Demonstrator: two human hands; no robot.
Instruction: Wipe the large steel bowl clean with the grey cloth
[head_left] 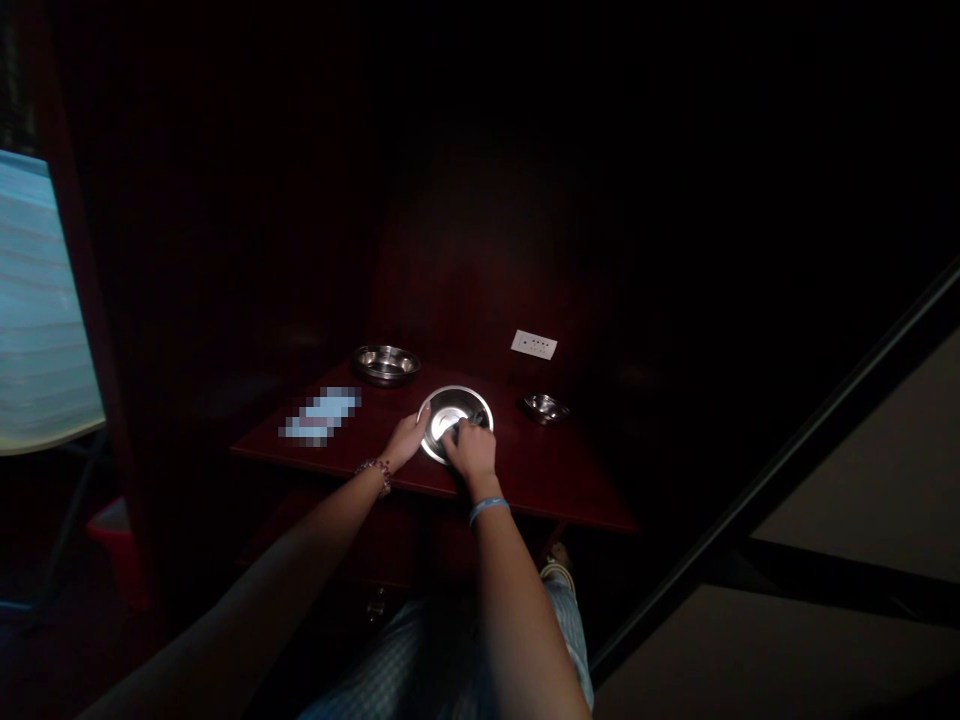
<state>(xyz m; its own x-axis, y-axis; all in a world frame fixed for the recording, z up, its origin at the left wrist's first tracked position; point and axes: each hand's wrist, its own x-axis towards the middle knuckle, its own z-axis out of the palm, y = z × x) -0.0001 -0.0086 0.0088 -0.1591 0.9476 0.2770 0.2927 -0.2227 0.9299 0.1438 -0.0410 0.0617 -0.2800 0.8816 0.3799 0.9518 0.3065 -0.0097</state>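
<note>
A round steel plate point(465, 402) lies near the front edge of a dark red wooden table point(547, 480). My left hand point(407, 440) rests against the plate's left rim, fingers curled on its edge. My right hand point(469, 447) is inside the plate with fingers bent down and pressed together; what they hold, if anything, is hidden. A bead bracelet is on my left wrist and a light blue band on my right.
A steel bowl point(385, 363) stands at the back left of the table, a small steel dish point(546, 407) at the right. A blurred flat item point(321, 416) lies at left. A white wall socket point(534, 344) is behind. The room is very dark.
</note>
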